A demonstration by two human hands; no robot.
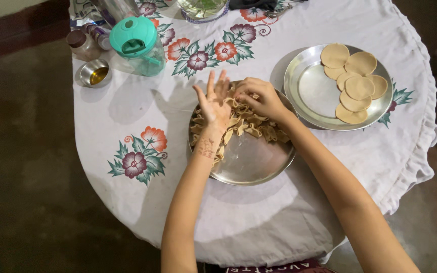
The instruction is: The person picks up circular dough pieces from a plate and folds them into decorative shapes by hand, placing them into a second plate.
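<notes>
In the head view, a round counter (pixel 259 222) draped in a white cloth with printed flowers fills most of the frame. At the centre sits a steel plate (pixel 251 164) heaped along its upper half with small folded dough pieces (pixel 246 124), pale tan and twisted; the lower half of the plate is bare metal, which suggests the pieces are being kept gathered to one side.

The left hand (pixel 212 103) stands at the left edge of the heap, palm turned inward and fingers spread and upright. Its grip is released: it holds nothing and acts like a wall against the pile, touching the pieces at the heel of the palm. The right hand (pixel 259 97) reaches in from the right, over the top of the heap, with fingers curled down around the dough pieces. Its grip looks clenched on some of them, though exactly how many is hidden under the fingers.

To the right of centre, a second steel plate (pixel 312 96) carries flat round dough discs (pixel 356 83), overlapped along its right side and well apart from both hands.

In the upper left stand a teal-lidded chopper jar (pixel 137 45), a small steel bowl of oil (pixel 95 75) and a small brown-capped bottle (pixel 81 43).
</notes>
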